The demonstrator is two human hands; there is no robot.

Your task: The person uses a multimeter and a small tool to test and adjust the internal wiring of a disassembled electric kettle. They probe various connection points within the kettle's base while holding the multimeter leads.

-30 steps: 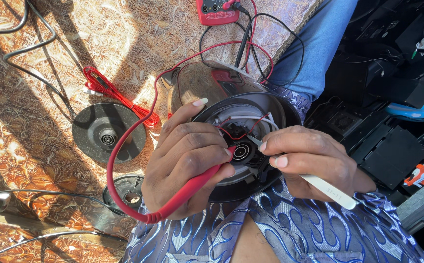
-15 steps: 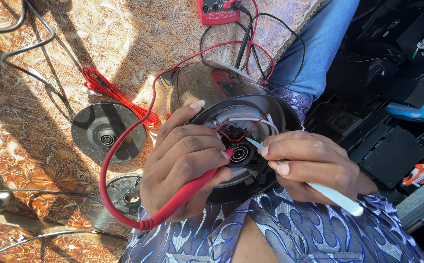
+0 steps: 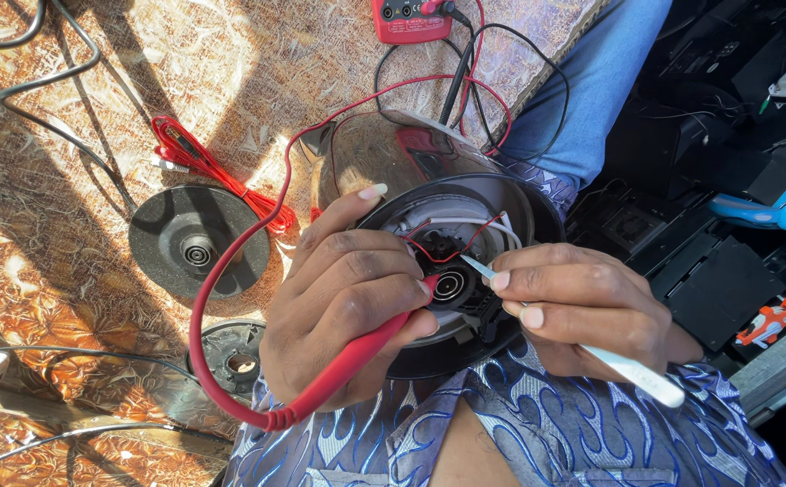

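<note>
Holding the upturned electric kettle (image 3: 465, 271) in the lap, the person is working on its open underside, and both hands are right on top of it; the left hand (image 3: 348, 311) is closed around a red probe (image 3: 357, 361), gripping it like a pen, with the tip pointing up and to the right into the round centre connector (image 3: 448, 287); the right hand (image 3: 582, 307) is pinching a thin white tool (image 3: 591, 347) between thumb and fingers, and its fine tip is coming in from the other side, angling up and left toward the small red wires (image 3: 452, 248) just above that connector; so the two tips are converging on the same spot, nearly touching it, and I can't tell for sure which one is actually making contact; the probe's long axis is running from lower left to upper right, the white tool's from lower right to upper left, and they're crossing like a shallow V over the middle of the base; the left hand looks a hair nearer the connector; the probe's red lead (image 3: 231, 298) is looping away left and back up to a red meter (image 3: 411, 18) at the top edge of the patterned mat (image 3: 68, 252); a round black kettle base (image 3: 196, 242) is sitting on that mat, left of the kettle and well apart from both hands
</note>
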